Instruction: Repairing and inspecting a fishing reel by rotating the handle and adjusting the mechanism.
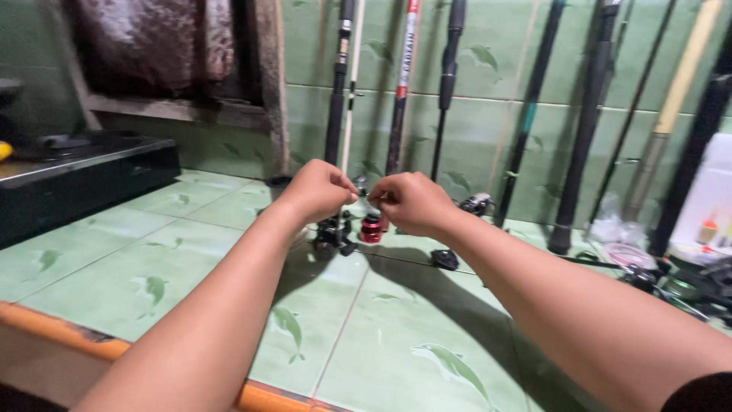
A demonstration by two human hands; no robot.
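My left hand (319,191) and my right hand (412,201) are held out in front of me, fists closed and nearly touching. Between their fingertips sits something very small; I cannot tell what it is. Just below and behind the hands stand a black fishing reel (333,235) and a red spool (371,228) on the green tiled floor (191,267). Another small black part (444,259) lies on the tiles under my right wrist.
Several fishing rods (402,84) lean against the green tiled wall. A black box (76,179) sits at the left. Reels, a plastic bag and a white container (709,202) crowd the right side. An orange edge (69,332) borders the tiles near me.
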